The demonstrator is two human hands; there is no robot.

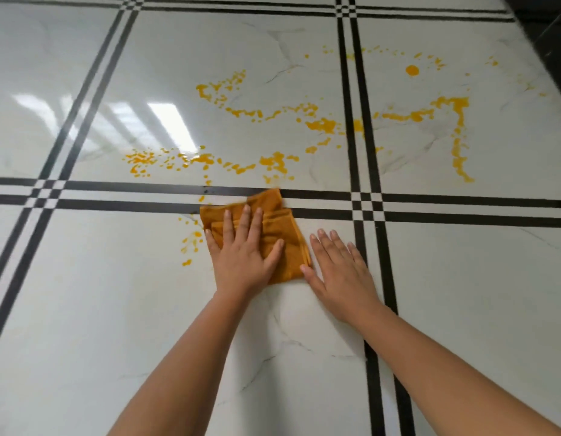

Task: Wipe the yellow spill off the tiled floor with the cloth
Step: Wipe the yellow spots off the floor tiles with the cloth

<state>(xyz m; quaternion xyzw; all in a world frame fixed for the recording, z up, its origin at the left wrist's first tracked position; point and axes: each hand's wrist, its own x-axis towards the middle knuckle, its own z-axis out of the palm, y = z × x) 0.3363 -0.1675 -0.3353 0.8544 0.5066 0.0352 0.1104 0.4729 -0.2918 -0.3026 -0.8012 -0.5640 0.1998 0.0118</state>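
Pressed flat by the left hand point(241, 256), fingers spread, the cloth point(273, 228) lies just short of the yellow spill point(273, 162); the right hand point(339, 272) is spread empty on the tiled floor point(115, 309).

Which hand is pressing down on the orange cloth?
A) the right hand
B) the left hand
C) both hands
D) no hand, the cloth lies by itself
B: the left hand lies flat with spread fingers on top of the orange cloth, while the right hand rests flat on the bare white floor tile just beside the cloth's edge.
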